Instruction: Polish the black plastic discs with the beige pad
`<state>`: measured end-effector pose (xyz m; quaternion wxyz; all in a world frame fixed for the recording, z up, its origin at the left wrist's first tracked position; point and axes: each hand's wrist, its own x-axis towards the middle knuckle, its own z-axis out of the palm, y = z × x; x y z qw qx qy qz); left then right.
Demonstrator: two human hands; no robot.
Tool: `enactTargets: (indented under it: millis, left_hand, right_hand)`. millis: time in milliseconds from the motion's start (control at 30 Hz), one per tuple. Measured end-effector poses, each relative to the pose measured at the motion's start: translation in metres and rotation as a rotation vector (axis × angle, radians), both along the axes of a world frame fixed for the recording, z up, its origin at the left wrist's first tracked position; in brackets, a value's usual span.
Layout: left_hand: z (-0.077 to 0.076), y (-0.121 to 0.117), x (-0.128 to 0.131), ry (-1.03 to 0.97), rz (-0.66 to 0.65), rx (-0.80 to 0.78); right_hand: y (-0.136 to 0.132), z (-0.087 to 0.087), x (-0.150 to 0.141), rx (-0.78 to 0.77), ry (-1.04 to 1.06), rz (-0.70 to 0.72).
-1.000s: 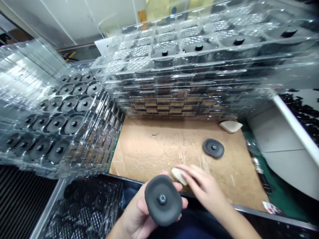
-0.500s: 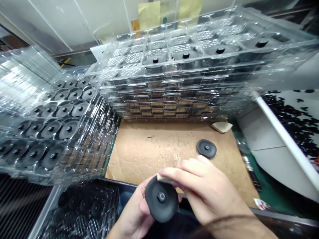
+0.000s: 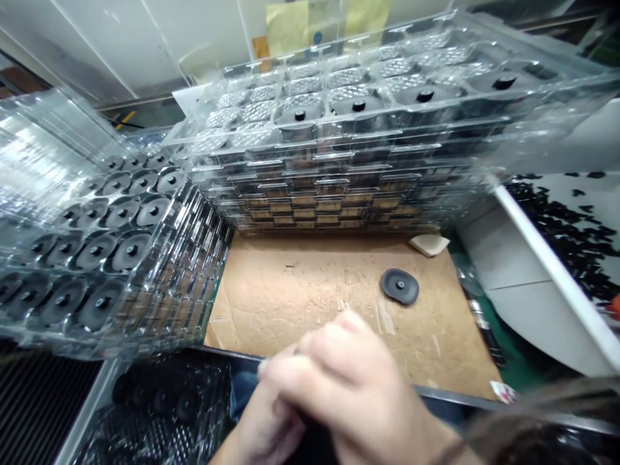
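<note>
My left hand (image 3: 259,423) is low in the head view, curled around a black rubber disc of which only a dark sliver (image 3: 310,431) shows. My right hand (image 3: 349,381) lies over it from the right, fingers closed and pressed down on the disc. The beige pad it held a moment ago is hidden under the fingers. Both hands are blurred. A second black disc (image 3: 400,286) with a centre stud lies alone on the brown cardboard sheet (image 3: 300,290), beyond my right hand.
Stacked clear blister trays (image 3: 339,187) stand behind the cardboard, and more trays (image 3: 97,245) holding black discs lean at the left. Another tray (image 3: 159,400) sits low left. A beige wedge (image 3: 429,244) lies at the back. Small black parts (image 3: 571,226) are piled behind a white rail (image 3: 547,258) at the right.
My right hand has moved left and over the disc in my left hand, covering it and the beige pad. The view has shifted slightly; the loose disc has not moved.
</note>
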<state>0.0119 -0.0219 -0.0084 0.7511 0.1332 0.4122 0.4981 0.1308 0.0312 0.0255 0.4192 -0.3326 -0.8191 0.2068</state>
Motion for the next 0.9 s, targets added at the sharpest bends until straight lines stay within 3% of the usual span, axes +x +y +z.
enactTargets:
  millis: [67, 133, 267, 367, 467, 567, 633, 700, 767, 900]
  left_hand:
    - [-0.002, 0.001, -0.004, -0.017, 0.023, -0.035]
    - [-0.004, 0.003, -0.009, -0.063, 0.089, -0.086]
    - [-0.008, 0.006, -0.017, -0.153, 0.172, -0.107]
    - [-0.01, 0.009, -0.017, -0.178, 0.16, -0.094]
    - [-0.01, 0.01, -0.014, -0.184, 0.127, -0.087]
    - [-0.007, 0.01, -0.007, -0.181, 0.1, -0.074]
    - [-0.004, 0.009, -0.002, -0.17, 0.11, -0.067]
    - [-0.002, 0.008, 0.002, -0.155, 0.108, -0.075]
    - [-0.001, 0.006, 0.001, -0.136, 0.106, -0.094]
    - [-0.006, 0.002, -0.013, -0.099, 0.121, -0.133]
  right_hand:
    - [0.01, -0.016, 0.013, -0.278, -0.079, -0.016]
    - [0.017, -0.038, 0.028, -0.434, -0.138, -0.083]
    - [0.004, -0.095, 0.039, -0.528, -0.156, -0.123]
    - [-0.01, -0.117, 0.038, -0.573, -0.151, -0.116]
    - [-0.009, -0.1, 0.04, -0.592, -0.103, -0.174]
    - [-0.001, -0.055, 0.038, -0.542, -0.006, -0.263]
    - [0.003, -0.027, 0.031, -0.405, 0.068, -0.163]
    - [0.007, -0.01, 0.025, -0.283, 0.066, 0.029]
    - [0.012, -0.008, 0.026, -0.312, -0.035, 0.112]
    - [0.012, -0.042, 0.049, -0.618, -0.148, -0.074]
